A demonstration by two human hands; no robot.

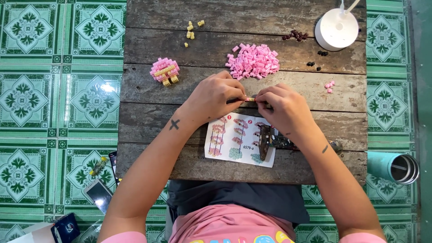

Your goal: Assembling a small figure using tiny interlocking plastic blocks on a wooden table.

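Wooden worktop (148, 121) over green tiles | our left hand (212, 95) and right hand (282, 108) pinch small block piece (250, 99) at centre | pink block pile (254, 61) at 12 | instruction sheet (237, 143) at 6

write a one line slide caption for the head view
Both hands, left hand and right hand, pinch a small brick piece above an instruction sheet.

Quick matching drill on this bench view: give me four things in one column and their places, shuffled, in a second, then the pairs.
Things
1. pink brick pile
2. instruction sheet
3. white round lamp base
4. half-built pink model

Places
A. far right corner of the table
B. under the wrists, near edge
C. left of the hands
D. just beyond the fingertips

Pairs: 1-D, 2-B, 3-A, 4-C
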